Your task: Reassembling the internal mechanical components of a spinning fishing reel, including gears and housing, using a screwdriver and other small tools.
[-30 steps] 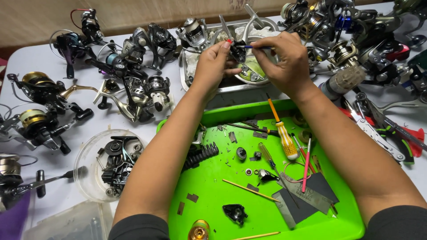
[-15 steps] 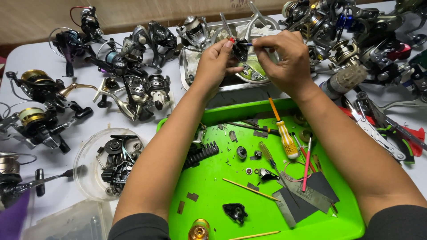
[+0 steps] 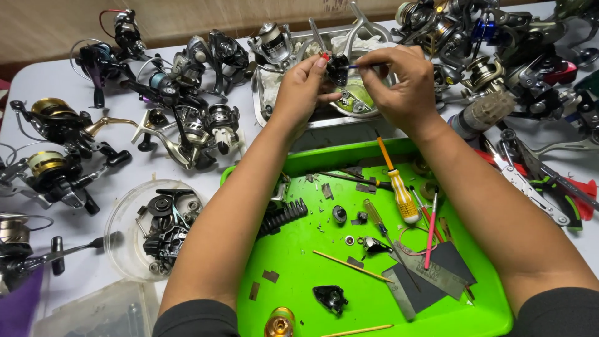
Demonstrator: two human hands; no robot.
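The left hand (image 3: 302, 87) pinches a small black reel part (image 3: 337, 67) between thumb and fingertips, holding it up over the metal tray (image 3: 262, 109) at the far side of the worktop (image 3: 62, 81). The right hand (image 3: 399, 84) is closed around a thin blue-handled tool (image 3: 360, 65), whose tip reaches the part from the right; what the tip is, brush or pick, is too small to tell. Work this fine seems to go best with the two hands close together, as they are here, so that one steadies the other, and with the part turned so the tip's contact point faces the eye. Keeping it above the tray looks wise, since anything that drops would land there rather than among the many fishing reels (image 3: 187, 118) crowded around. A light touch probably serves better than force, as the part is small and held only at its edges. Nearer the body lies the green tray (image 3: 299, 274), carrying a yellow-handled screwdriver (image 3: 399, 190), a black spring (image 3: 284, 215), sheets of dark sandpaper (image 3: 430, 274) and scattered small pieces. To the left stands a clear bowl (image 3: 118, 231) of black reel parts.
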